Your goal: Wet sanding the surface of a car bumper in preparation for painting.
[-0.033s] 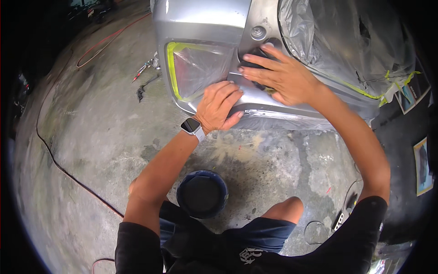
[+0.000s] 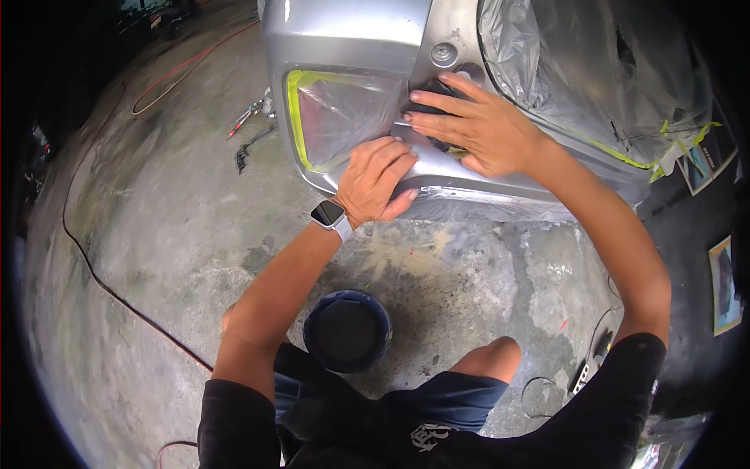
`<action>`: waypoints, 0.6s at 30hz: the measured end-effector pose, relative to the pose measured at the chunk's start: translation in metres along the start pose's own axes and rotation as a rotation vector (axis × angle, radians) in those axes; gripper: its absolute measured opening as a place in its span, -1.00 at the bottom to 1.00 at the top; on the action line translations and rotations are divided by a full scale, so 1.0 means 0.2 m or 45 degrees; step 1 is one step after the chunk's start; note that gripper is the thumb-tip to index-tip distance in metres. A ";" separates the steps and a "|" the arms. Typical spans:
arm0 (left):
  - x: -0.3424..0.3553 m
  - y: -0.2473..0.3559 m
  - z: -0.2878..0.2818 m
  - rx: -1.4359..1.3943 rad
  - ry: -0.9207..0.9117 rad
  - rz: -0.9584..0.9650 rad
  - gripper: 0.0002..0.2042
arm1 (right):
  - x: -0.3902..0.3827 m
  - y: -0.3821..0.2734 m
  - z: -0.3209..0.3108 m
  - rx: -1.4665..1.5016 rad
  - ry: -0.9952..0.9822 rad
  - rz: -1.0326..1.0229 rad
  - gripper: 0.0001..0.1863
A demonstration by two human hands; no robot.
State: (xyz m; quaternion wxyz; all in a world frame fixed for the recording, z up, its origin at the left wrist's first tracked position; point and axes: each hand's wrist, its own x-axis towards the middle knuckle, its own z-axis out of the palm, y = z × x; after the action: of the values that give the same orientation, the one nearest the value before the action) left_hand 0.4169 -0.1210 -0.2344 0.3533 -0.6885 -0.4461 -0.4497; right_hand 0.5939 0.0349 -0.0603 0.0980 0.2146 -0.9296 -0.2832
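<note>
A silver-grey car body panel (image 2: 351, 47) fills the upper middle, with a corner opening under clear plastic film (image 2: 344, 117) edged in yellow-green masking tape (image 2: 294, 109). My right hand (image 2: 492, 129) lies across the panel, fingers spread over a dark flat pad or sheet (image 2: 431, 100). Fingers and palm hide much of that pad, so its exact kind is unclear. My left hand (image 2: 376, 176), with a watch at the wrist, rests on the panel's lower edge beside the taped corner. Its fingers lie on the surface, the thumb is apart, and it holds nothing visible.
On the concrete floor below stands a dark round bucket (image 2: 348, 331). Plastic sheeting (image 2: 562, 70) covers the car at upper right. A dark hose (image 2: 117, 297) runs along the left floor, near loose tools (image 2: 248, 133). A power strip (image 2: 580, 378) lies at lower right.
My right hand has shifted very slightly left on the panel. The left hand stays in place.
</note>
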 end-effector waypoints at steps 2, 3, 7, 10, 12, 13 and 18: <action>-0.01 0.00 0.00 0.002 -0.004 -0.004 -0.48 | 0.07 0.03 0.01 0.035 0.054 -0.106 -0.15; -0.01 0.00 0.00 -0.002 0.010 -0.011 -0.48 | 0.09 0.04 0.00 -0.016 0.007 -0.098 -0.27; -0.01 0.00 0.00 -0.015 0.026 -0.008 -0.48 | 0.11 0.02 -0.05 -0.080 -0.119 -0.079 -0.35; -0.01 -0.01 0.00 -0.007 0.025 0.006 -0.47 | 0.12 -0.03 -0.09 -0.317 -0.052 0.171 -0.32; -0.01 -0.01 0.00 -0.014 0.023 0.018 -0.47 | 0.13 -0.05 -0.09 -0.243 -0.044 0.100 -0.28; -0.01 -0.01 0.00 -0.008 0.021 0.019 -0.46 | 0.13 -0.06 -0.09 -0.139 -0.143 0.134 -0.28; -0.02 -0.02 0.00 -0.005 0.012 0.017 -0.46 | 0.13 -0.04 -0.07 -0.156 -0.032 0.063 -0.35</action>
State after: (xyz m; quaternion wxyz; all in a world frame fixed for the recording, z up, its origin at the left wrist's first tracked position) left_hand 0.4134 -0.1203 -0.2380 0.3572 -0.6899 -0.4389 -0.4515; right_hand 0.5776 0.0104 -0.0514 0.1063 0.1817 -0.9167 -0.3396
